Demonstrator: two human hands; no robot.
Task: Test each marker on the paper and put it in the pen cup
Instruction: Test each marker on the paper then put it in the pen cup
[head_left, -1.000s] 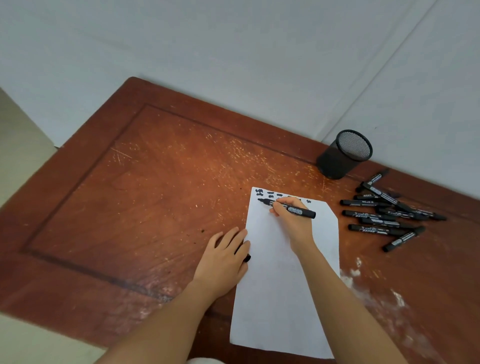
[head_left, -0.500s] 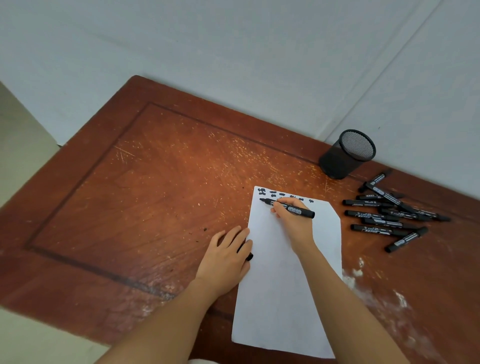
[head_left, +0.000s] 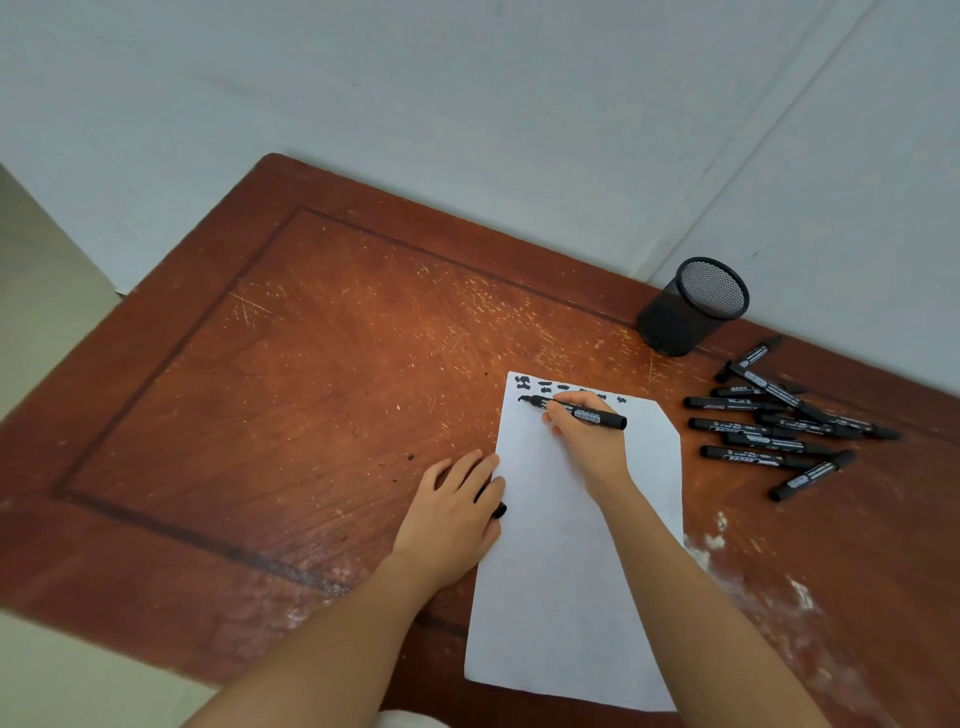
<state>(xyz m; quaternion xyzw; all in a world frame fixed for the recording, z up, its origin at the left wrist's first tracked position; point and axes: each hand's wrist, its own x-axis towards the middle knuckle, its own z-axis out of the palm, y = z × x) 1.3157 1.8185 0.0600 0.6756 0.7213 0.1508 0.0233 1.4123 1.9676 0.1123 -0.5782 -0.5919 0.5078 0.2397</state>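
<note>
Right hand (head_left: 587, 441), centre of frame, is closed around a black marker (head_left: 574, 410), its tip touching the paper (head_left: 571, 571) below a row of black test marks (head_left: 561, 387) along the top edge. Left hand (head_left: 452, 514) lies flat at the paper's left edge, fingers loosely curled over a small black cap (head_left: 497, 509). Mesh cup (head_left: 691, 306) stands upper right on the bench (head_left: 311, 389). Spare markers (head_left: 779, 421) lie heaped right of the paper.
</note>
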